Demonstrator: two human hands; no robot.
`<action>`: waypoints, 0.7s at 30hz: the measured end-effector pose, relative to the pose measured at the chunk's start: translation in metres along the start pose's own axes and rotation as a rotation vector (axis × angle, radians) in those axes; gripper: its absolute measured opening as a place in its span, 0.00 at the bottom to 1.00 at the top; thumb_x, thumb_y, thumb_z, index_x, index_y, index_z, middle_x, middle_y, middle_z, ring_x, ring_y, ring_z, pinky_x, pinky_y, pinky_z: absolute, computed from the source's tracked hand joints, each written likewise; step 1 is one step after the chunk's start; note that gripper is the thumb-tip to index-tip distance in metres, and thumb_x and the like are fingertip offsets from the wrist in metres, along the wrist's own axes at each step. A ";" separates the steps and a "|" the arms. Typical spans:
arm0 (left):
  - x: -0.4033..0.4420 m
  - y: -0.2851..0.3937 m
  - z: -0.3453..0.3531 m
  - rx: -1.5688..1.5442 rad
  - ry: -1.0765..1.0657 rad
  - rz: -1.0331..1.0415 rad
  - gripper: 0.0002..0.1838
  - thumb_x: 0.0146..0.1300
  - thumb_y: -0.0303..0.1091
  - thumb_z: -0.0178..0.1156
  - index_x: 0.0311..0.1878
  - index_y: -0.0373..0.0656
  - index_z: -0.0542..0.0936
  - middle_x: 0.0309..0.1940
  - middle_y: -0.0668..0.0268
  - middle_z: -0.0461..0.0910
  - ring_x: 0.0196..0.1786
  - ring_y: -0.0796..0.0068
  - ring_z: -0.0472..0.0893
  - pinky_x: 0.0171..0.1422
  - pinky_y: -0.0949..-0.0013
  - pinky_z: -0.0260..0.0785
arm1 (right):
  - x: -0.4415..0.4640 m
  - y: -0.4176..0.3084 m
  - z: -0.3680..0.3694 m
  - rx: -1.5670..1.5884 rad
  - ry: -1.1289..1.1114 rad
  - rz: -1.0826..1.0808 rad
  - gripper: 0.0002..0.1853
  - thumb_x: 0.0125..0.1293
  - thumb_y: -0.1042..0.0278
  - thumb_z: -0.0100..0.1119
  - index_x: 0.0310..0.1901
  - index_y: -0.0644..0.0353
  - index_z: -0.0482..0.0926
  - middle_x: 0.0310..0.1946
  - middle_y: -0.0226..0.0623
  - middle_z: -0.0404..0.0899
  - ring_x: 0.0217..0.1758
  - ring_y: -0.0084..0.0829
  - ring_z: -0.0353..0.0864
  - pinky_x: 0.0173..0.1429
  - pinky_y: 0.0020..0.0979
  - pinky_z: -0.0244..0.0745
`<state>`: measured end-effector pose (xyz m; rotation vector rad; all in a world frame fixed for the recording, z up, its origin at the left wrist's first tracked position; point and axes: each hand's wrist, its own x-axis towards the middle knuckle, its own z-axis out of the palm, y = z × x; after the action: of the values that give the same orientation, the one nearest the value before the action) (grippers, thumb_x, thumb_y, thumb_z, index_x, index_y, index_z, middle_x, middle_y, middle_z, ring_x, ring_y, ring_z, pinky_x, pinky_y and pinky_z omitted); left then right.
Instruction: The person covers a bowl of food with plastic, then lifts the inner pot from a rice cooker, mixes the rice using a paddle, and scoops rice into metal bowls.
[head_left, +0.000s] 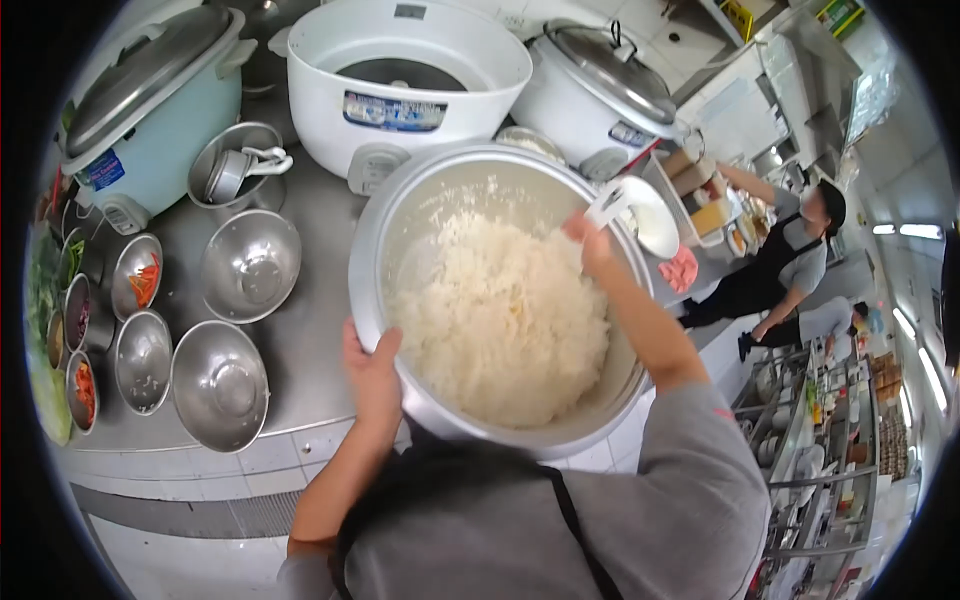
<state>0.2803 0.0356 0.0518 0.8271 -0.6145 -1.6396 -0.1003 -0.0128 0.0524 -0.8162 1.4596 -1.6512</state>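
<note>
My left hand [373,372] grips the pot [490,154] rim at eight o'clock; my right hand [592,244], nearer the rice [505,320], clasps a white paddle [610,202] at two, the mound toward its seven.

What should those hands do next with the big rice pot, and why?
Maybe steady the pot more firmly with the left hand: that hand is on its side, lots of rice sits inside, and the right hand is busy holding a white tool.
</note>
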 end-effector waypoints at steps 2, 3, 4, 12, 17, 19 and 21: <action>0.000 0.003 -0.009 -0.035 0.004 0.004 0.18 0.52 0.22 0.56 0.48 0.37 0.66 0.40 0.63 0.73 0.40 0.77 0.73 0.48 0.73 0.65 | -0.044 0.008 0.038 -0.350 -0.027 -0.091 0.10 0.51 0.69 0.59 0.19 0.56 0.68 0.18 0.26 0.65 0.26 0.18 0.65 0.33 0.23 0.61; 0.002 0.007 -0.011 -0.027 -0.007 -0.005 0.18 0.52 0.23 0.56 0.47 0.36 0.66 0.39 0.63 0.74 0.40 0.77 0.73 0.47 0.73 0.64 | -0.057 -0.001 0.049 -0.425 -0.159 -0.091 0.09 0.49 0.69 0.61 0.21 0.55 0.69 0.21 0.23 0.65 0.29 0.15 0.63 0.33 0.20 0.58; 0.006 0.011 -0.010 -0.030 -0.028 -0.004 0.18 0.52 0.23 0.57 0.47 0.36 0.67 0.39 0.63 0.74 0.40 0.77 0.73 0.47 0.73 0.64 | -0.056 0.004 0.049 -0.423 -0.168 -0.092 0.09 0.49 0.69 0.61 0.21 0.55 0.69 0.21 0.23 0.65 0.29 0.15 0.63 0.33 0.20 0.58; 0.003 0.008 -0.012 -0.033 0.010 0.017 0.16 0.51 0.24 0.59 0.44 0.37 0.68 0.36 0.65 0.74 0.38 0.79 0.72 0.47 0.75 0.63 | -0.102 0.017 0.090 0.205 -0.556 0.165 0.13 0.49 0.65 0.64 0.29 0.63 0.72 0.24 0.29 0.69 0.31 0.21 0.69 0.40 0.25 0.68; 0.006 0.005 -0.013 -0.061 -0.020 0.003 0.15 0.50 0.24 0.59 0.42 0.38 0.68 0.35 0.66 0.73 0.37 0.79 0.71 0.46 0.75 0.63 | -0.150 -0.001 0.149 -0.220 -0.569 -0.053 0.07 0.52 0.67 0.58 0.24 0.57 0.70 0.22 0.23 0.67 0.28 0.16 0.64 0.34 0.18 0.59; 0.005 0.005 -0.014 -0.081 -0.040 0.024 0.16 0.51 0.24 0.58 0.43 0.38 0.67 0.35 0.65 0.73 0.37 0.79 0.72 0.46 0.75 0.63 | -0.150 -0.006 0.149 -0.292 -0.448 -0.121 0.06 0.54 0.66 0.57 0.27 0.57 0.71 0.24 0.24 0.69 0.29 0.17 0.66 0.36 0.18 0.61; 0.003 0.007 -0.015 -0.046 -0.051 0.026 0.16 0.51 0.24 0.58 0.43 0.38 0.67 0.36 0.65 0.73 0.37 0.78 0.72 0.46 0.75 0.63 | -0.141 -0.022 0.148 -0.218 -0.248 -0.261 0.09 0.56 0.62 0.56 0.31 0.58 0.72 0.27 0.24 0.72 0.33 0.18 0.69 0.39 0.20 0.65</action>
<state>0.2961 0.0311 0.0474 0.7428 -0.6188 -1.6494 0.0938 0.0376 0.0983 -1.3321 1.4170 -1.5247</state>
